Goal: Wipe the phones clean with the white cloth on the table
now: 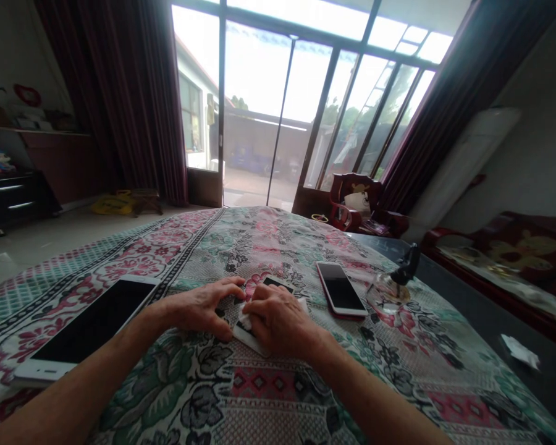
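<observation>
Right hand (280,315): grip clamped on tissue (246,321); left hand (202,308): grip apart. Sideways pressure could skid the unsteadied phone beneath (251,341)

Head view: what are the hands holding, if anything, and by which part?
Right hand holds a white cloth by its bunched middle, on the middle phone. Left hand open beside it; thumb contact unclear.

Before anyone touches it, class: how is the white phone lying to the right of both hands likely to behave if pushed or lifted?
The phone looks like a rigid, flat slab, so it should lift without bending and is unlikely to roll. Its glossy screen may feel slippery. A push might wrinkle the patterned cloth beneath it.
</observation>
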{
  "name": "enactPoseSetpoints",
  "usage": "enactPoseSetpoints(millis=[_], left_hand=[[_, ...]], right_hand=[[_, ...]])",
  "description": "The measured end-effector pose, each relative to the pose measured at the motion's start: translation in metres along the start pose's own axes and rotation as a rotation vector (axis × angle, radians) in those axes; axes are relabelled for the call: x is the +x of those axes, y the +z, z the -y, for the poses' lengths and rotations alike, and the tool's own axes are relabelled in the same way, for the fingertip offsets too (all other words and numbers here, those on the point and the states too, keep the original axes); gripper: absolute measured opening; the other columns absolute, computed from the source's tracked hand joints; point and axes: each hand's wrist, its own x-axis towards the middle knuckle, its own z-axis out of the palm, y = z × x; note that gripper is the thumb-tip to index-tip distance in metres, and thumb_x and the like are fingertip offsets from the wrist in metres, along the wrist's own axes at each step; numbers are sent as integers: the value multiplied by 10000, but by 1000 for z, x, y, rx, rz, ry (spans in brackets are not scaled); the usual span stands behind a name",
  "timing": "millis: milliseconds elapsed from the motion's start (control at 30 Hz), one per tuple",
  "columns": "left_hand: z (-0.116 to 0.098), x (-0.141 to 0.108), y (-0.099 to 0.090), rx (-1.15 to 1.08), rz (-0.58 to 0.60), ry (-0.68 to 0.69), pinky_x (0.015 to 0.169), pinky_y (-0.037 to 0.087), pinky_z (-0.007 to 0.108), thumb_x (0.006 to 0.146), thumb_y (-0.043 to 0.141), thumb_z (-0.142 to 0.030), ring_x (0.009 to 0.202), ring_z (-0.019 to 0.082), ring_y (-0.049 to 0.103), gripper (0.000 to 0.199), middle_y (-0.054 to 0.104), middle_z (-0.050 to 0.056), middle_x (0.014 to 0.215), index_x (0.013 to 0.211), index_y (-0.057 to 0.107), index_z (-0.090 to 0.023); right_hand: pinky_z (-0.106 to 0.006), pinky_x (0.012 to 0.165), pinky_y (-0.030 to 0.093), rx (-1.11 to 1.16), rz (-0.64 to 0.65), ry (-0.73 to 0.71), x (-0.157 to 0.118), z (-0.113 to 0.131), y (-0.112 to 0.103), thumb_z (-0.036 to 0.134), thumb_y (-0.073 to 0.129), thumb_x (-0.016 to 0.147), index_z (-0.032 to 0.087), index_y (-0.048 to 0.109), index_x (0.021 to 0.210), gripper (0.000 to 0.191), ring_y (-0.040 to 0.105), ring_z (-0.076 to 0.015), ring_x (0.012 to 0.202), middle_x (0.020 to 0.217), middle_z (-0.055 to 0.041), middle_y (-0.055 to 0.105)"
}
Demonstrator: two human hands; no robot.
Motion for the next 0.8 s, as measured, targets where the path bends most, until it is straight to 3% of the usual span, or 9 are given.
enactPoseSetpoints(millis=[133, 467, 633, 800], left_hand=[[1, 0, 0, 3, 5, 14, 1128, 236, 411, 612, 756, -355, 1393, 307, 219, 708, 244, 30, 1531, 1268, 499, -293], [8, 2, 0, 14, 65, 44, 1136, 203, 404, 654, 756, -334, 1413, 300, 148, 777, 171, 18, 1557, 1356, 423, -338], [15, 4, 2, 16, 58, 70, 1128, 231, 409, 657, 758, -352, 1413, 309, 141, 782, 157, -3, 1560, 1360, 414, -359], [16, 5, 3, 34, 65, 77, 1132, 210, 428, 666, 750, -342, 1417, 309, 114, 778, 143, 1, 1564, 1366, 411, -345]], right_hand=[[-280, 770, 343, 7, -49, 95, -1, -15, 0, 167, 490, 858, 204, 682, 914, 203, 496, -151, 850, 896, -37, 577], [-290, 709, 341, 43, -13, -109, -3, 12, 2, 173, 540, 791, 190, 662, 749, 131, 496, -139, 750, 948, -30, 604], [-285, 729, 351, 95, -23, -50, -3, -1, -2, 160, 530, 807, 205, 699, 884, 192, 509, -146, 783, 895, -38, 608], [-288, 724, 340, 54, -13, -70, -4, 1, -2, 168, 515, 818, 188, 681, 818, 166, 500, -145, 776, 887, -42, 604]])
